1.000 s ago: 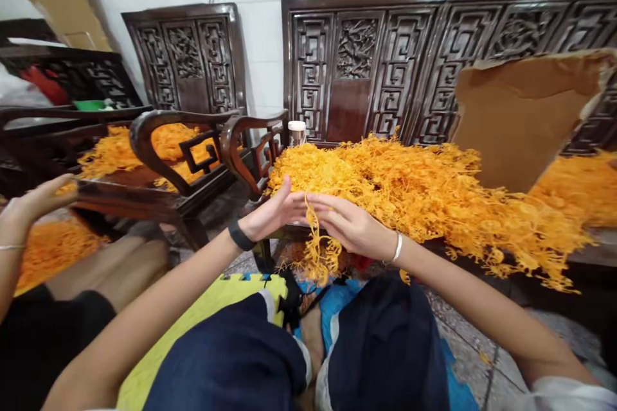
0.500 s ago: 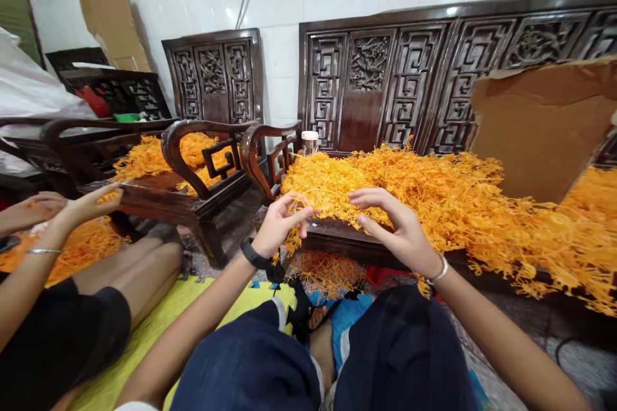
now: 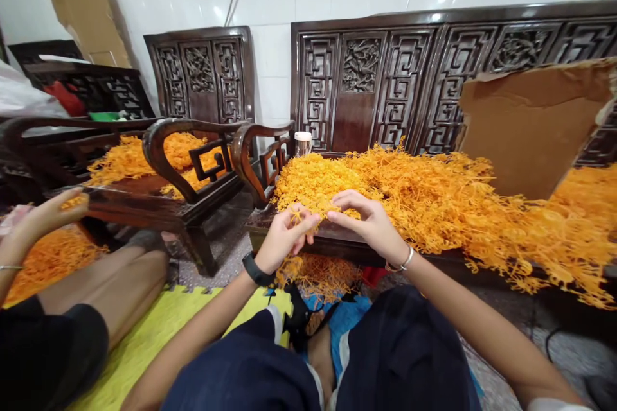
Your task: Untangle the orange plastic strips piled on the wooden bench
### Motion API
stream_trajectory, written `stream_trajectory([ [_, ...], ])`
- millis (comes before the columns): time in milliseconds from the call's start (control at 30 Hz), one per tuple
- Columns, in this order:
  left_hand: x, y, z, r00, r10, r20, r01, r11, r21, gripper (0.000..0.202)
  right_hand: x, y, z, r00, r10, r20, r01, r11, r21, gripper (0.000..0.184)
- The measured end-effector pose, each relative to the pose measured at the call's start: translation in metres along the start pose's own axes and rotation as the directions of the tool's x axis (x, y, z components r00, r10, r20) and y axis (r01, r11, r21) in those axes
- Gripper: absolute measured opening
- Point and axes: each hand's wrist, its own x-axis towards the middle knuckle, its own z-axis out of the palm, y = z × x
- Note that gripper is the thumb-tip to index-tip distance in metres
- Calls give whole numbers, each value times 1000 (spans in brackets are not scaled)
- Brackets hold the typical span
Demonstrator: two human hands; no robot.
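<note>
A big heap of orange plastic strands [image 3: 434, 205] covers the seat of a dark carved wooden bench [image 3: 376, 77]. My left hand [image 3: 284, 237], with a black wristband, is closed in a pinch on a small orange strand piece [image 3: 295, 214] at the heap's front edge. My right hand [image 3: 369, 225], wearing a silver bracelet, has its fingers curled on the same bit of orange strands right beside the left. A smaller clump of strands [image 3: 313, 276] lies on the floor under my hands.
A wooden armchair [image 3: 187, 160] with more orange strands stands to the left. Another person's hand [image 3: 48, 212] and legs are at far left, with an orange pile [image 3: 43, 257] on the floor. Cardboard [image 3: 530, 128] leans on the bench. A small jar [image 3: 303, 142] sits at the bench's corner.
My hands dropped the long hanging bunch, moved apart, then came back together on a small piece at the heap's edge. The other person's hand shifted a little.
</note>
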Motion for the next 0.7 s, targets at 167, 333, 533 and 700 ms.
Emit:
stream_trajectory([
  [167,10,10,-7,1000,-13,22,11,997,80,38,11,-7,-5,995,52,86,-51,999,-12,21],
  [333,8,13,-15,984,-51,171,12,975,223,36,27,-7,-35,995,95,34,-91,991,-94,24],
  [533,4,11,-8,985,-138,105,117,975,188,40,37,4,-43,984,158,84,-129,951,-279,28],
  [700,-9,4,-11,980,-188,65,179,977,119,44,48,21,-60,999,27,-33,-40,847,-529,24],
])
